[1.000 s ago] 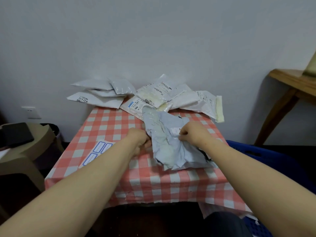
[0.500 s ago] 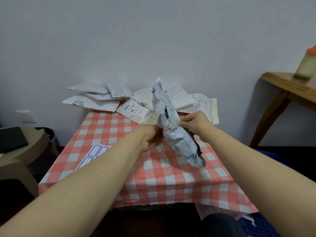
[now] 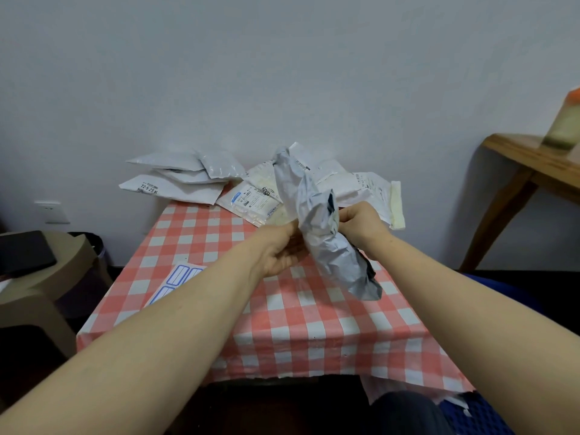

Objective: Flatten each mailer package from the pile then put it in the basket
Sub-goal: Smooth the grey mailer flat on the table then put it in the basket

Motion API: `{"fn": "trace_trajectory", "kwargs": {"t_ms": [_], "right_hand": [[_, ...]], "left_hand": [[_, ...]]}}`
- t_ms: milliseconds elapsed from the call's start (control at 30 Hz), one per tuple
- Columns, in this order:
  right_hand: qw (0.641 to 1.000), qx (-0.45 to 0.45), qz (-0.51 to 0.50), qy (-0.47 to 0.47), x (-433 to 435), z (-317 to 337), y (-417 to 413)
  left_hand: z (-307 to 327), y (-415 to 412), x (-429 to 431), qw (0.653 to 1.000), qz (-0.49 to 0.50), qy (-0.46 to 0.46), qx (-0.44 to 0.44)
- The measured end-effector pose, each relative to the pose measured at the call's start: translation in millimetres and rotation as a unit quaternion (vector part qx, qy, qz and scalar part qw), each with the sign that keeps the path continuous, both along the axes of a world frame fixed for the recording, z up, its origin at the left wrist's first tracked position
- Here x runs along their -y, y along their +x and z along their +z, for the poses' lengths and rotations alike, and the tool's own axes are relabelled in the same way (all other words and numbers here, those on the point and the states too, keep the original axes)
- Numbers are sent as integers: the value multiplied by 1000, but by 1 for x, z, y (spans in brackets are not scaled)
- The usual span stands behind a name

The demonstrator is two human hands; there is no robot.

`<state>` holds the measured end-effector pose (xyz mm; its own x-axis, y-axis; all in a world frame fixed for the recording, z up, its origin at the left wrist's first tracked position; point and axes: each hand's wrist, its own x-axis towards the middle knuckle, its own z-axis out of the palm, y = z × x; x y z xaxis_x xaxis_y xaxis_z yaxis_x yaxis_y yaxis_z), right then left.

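A crumpled grey mailer package point(image 3: 326, 233) is held upright and tilted above the checked table point(image 3: 282, 334), its lower end hanging to the right. My left hand point(image 3: 281, 252) grips its left side and my right hand point(image 3: 361, 222) pinches its right side at mid-height. Behind it a pile of white and grey mailers point(image 3: 194, 180) lies along the table's far edge against the wall. A blue basket point(image 3: 483, 412) shows only as a corner at the lower right, below the table.
A sheet of blue-edged labels point(image 3: 177, 282) lies on the table's left side. A beige stool point(image 3: 34, 277) with a dark object stands at the left. A wooden side table point(image 3: 533, 171) carrying a blurred bottle point(image 3: 565, 124) is at the right.
The grey mailer lay on the table one second ago; both hands have lifted it upright and bunched it narrower. Since half a second ago it has barely moved.
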<state>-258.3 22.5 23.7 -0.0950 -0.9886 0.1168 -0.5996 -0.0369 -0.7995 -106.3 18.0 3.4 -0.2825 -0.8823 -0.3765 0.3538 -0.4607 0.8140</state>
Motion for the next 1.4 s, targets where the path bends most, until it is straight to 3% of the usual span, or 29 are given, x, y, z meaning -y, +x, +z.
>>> {"fn": "trace_trajectory", "kwargs": {"t_ms": [233,433,733,900,1033,1167,1233,1333,1400], "right_hand": [[996,-85,-12,7,-16,19,13],[996,-81,-22,-11,-20,19,13],[995,-92,-41,-5,-5,1,4],[992,-94,-73,-32,-6,5,-10],[989,-65,-119,-53,3,-3,-50],[995,-11,-91,-38,-9,-5,-55],[998,1,-50,-30,-14,-3,-51],[999,-25,2,-25,-18,0,-42],[999,-34,35,2,-19,3,-34]], "left_hand": [[-3,-14,8,997,31,-18,72],[-5,-17,8,999,30,0,-35],[-1,-20,4,999,33,-6,9],[-2,-2,1,999,48,15,-20],[-17,33,8,991,82,24,99],[-31,47,-1,981,-8,32,193],[-31,56,1,984,12,41,172],[-25,68,10,993,81,43,70],[-19,67,11,997,64,29,27]]}}
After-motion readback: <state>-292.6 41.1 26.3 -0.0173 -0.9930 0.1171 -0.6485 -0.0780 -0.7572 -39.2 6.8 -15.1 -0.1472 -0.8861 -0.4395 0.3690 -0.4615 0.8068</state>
